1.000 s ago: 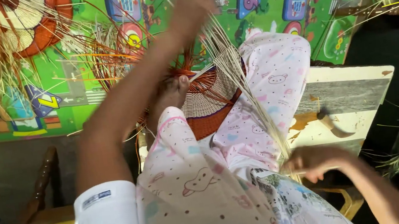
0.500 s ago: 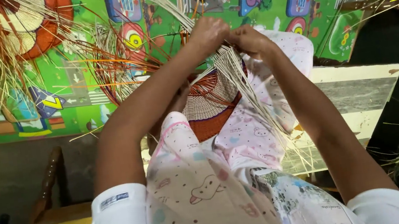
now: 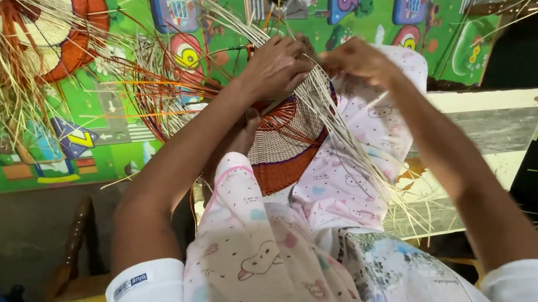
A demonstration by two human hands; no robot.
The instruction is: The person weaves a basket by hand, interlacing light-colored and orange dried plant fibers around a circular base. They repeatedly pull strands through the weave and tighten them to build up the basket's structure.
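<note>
Seen from above, the left hand (image 3: 277, 67) and right hand (image 3: 360, 61) both pinch pale straw strands (image 3: 343, 134) above a half-woven red and cream basket (image 3: 286, 149) on the lap; keeping strands taut should tighten the weave.

The left hand (image 3: 277, 67) covered the near rim of the round woven piece (image 3: 285, 145), and bent knees in pink patterned cloth (image 3: 262, 256) hid its lower half. The right hand (image 3: 358, 62) was motion-blurred, its grip on the pale straw strands (image 3: 342, 127) unclear. A second woven disc (image 3: 62, 29) was cropped by the top edge.
</note>
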